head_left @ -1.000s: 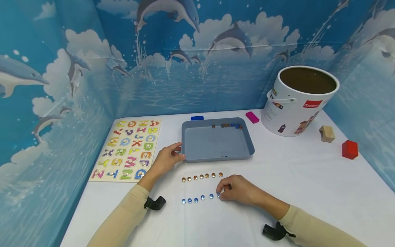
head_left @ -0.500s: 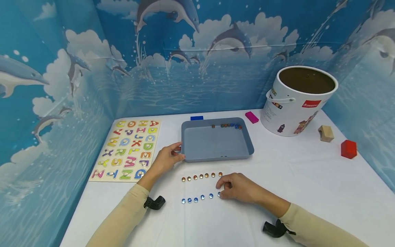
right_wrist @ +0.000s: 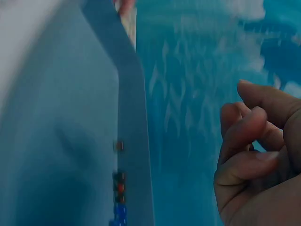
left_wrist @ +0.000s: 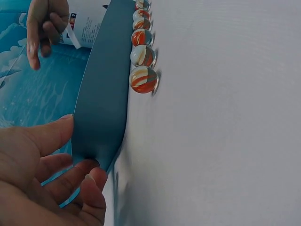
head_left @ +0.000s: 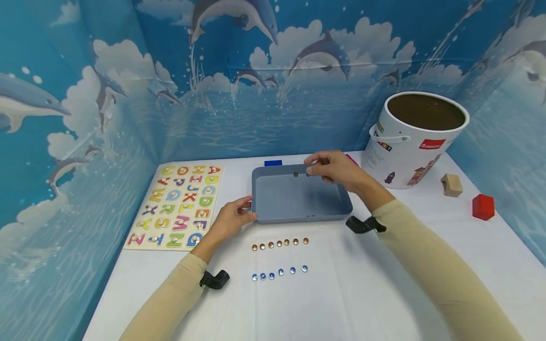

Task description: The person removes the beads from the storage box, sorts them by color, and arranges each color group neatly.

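Observation:
My left hand point(head_left: 232, 219) holds the left end of a shallow grey-blue tray point(head_left: 298, 220), thumb and curled fingers against its wall near the front corner. In the left wrist view the thumb point(left_wrist: 59, 134) lies at the rim. My right hand point(head_left: 334, 170) is over the tray's back right part, its fingers loosely bent with nothing seen between them. It hides most of the marbles along the back wall; an amber marble point(head_left: 296, 174) shows beside it. In the right wrist view blurred blue marbles point(right_wrist: 120, 214) and reddish ones line that wall.
On the white cloth before the tray lie a row of orange marbles point(head_left: 279, 243) and a row of blue marbles point(head_left: 271, 276). A letter puzzle board point(head_left: 175, 208) lies left. A white bucket point(head_left: 411, 147), wooden block point(head_left: 451, 185) and red block point(head_left: 483, 207) stand right; a blue block point(head_left: 273, 163) lies behind.
My right hand has left the last blue marble, which stays at the right end of its row, and has moved up over the tray's back. The left hand stays at the tray.

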